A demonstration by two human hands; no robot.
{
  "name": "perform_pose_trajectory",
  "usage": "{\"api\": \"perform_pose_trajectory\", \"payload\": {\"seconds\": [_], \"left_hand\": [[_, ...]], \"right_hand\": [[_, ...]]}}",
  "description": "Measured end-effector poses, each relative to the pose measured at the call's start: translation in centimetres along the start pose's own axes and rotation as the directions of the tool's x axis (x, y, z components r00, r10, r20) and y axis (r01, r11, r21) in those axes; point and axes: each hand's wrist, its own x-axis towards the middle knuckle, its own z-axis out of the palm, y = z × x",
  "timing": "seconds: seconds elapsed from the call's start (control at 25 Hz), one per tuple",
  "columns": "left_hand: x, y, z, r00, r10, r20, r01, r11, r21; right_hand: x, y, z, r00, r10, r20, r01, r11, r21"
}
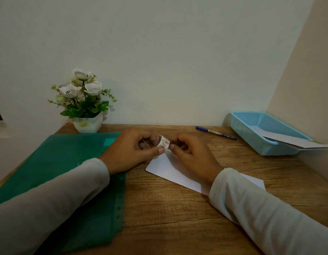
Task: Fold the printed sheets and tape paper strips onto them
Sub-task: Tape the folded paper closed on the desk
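**Desk:** Where is the tape?

**Photographer:** A person's left hand (133,150) grips a small tape roll (163,141) between its thumb and curled fingers.

**Desk:** And the other hand?

**Photographer:** The right hand (193,158) pinches the roll's edge, fingers curled. A folded white sheet (167,172) lies flat on the desk (168,208), directly under that hand.

**Desk:** Surroundings?

**Photographer:** A green folder (58,162) lies beneath the left forearm. A pen (215,133) and a blue basket (251,129) sit beyond the right hand.

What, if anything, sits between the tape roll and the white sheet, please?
Nothing visible. The left hand and right hand hold the tape roll at the far corner of the sheet; the pen and folder lie aside.
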Motion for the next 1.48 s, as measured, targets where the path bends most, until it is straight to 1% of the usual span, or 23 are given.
{"api": "perform_pose_trajectory", "payload": {"seconds": [0.08, 0.2, 0.28, 0.44, 0.52, 0.64, 0.8, 0.92, 1.12, 1.48], "left_hand": [[-0.04, 0.03, 0.08, 1.000, 0.012, -0.008, -0.012, 1.000, -0.003], [-0.18, -0.07, 0.17, 1.000, 0.005, -0.021, -0.006, 0.999, -0.044], [-0.18, -0.30, 0.21, 1.000, 0.009, -0.010, -0.010, 0.999, -0.034], [-0.09, -0.76, 0.35, 0.999, 0.043, 0.027, -0.042, 0.999, -0.021], [-0.07, -0.86, 0.37, 0.997, 0.067, 0.032, -0.067, 0.998, -0.006], [-0.01, -0.96, 0.34, 0.995, 0.099, 0.026, -0.099, 0.995, -0.001], [0.03, -0.82, 0.19, 0.995, 0.098, 0.027, -0.096, 0.994, -0.051], [0.08, -0.84, 0.26, 0.994, 0.103, 0.039, -0.100, 0.992, -0.077], [-0.13, -0.52, 0.45, 0.993, 0.109, 0.042, -0.104, 0.989, -0.104], [-0.27, -0.42, 0.44, 0.993, 0.104, 0.057, -0.099, 0.992, -0.084]], "right_hand": [[-0.10, -0.18, -0.13, 0.999, 0.013, -0.036, -0.009, 0.993, 0.116], [-0.29, -0.48, -0.20, 0.998, 0.014, -0.064, 0.000, 0.978, 0.210], [-0.41, -0.56, -0.22, 0.997, 0.004, -0.074, 0.013, 0.972, 0.236], [-0.43, -0.75, -0.36, 0.993, -0.034, -0.109, 0.056, 0.976, 0.208], [-0.43, -0.79, -0.26, 0.995, -0.020, -0.099, 0.043, 0.970, 0.240], [-0.45, -0.53, -0.21, 0.997, 0.033, -0.071, -0.006, 0.936, 0.353], [-0.46, -0.51, -0.44, 0.996, 0.085, -0.012, -0.069, 0.878, 0.473], [-0.45, -0.83, -0.67, 0.994, 0.113, 0.002, -0.097, 0.842, 0.530], [-0.43, -0.86, -0.42, 0.997, 0.079, -0.019, -0.059, 0.861, 0.504], [-0.47, -0.78, -0.16, 0.998, -0.002, -0.061, 0.022, 0.939, 0.344]]}}
